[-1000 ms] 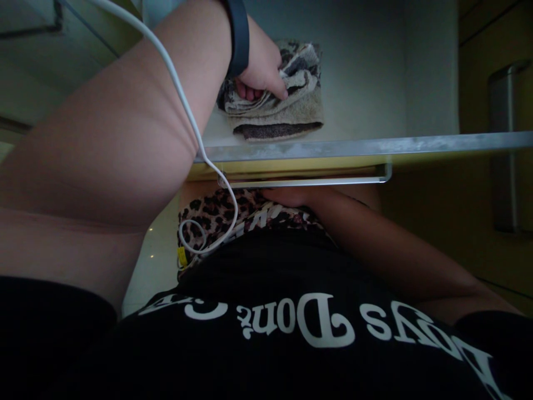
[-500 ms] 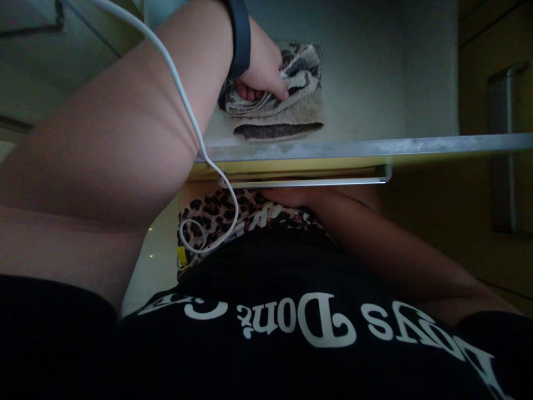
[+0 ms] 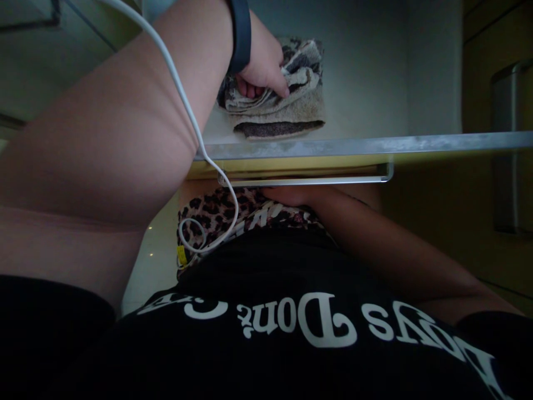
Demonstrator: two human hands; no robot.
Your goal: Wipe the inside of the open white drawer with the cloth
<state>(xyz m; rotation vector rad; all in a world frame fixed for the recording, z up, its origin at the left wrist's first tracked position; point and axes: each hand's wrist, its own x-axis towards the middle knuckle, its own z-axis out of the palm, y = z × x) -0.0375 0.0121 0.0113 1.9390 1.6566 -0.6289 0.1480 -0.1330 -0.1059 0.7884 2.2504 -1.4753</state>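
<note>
My left hand (image 3: 266, 64) reaches into an open drawer, its fingers curled into a folded grey and beige patterned towel (image 3: 287, 119) and the thumb lying along a fold. The towel rests on the pale drawer bottom (image 3: 362, 89), close to the front panel, with its upper layers rumpled. Below the drawer's bar handle (image 3: 308, 181), my right hand (image 3: 291, 195) rests on the leopard-print cloth (image 3: 208, 205) over my lap. The drawer front and handle partly cover that hand, and its fingers are mostly hidden.
A white cable (image 3: 179, 83) hangs across my left forearm and loops over my lap, near a small yellow tag (image 3: 181, 256). The drawer's front edge (image 3: 353, 146) runs between my hands. At the right stands a yellowish cabinet front with a metal handle (image 3: 506, 150).
The view has shifted very slightly. My left hand stays on the towel and my right hand stays on my lap, with no clear movement of either.
</note>
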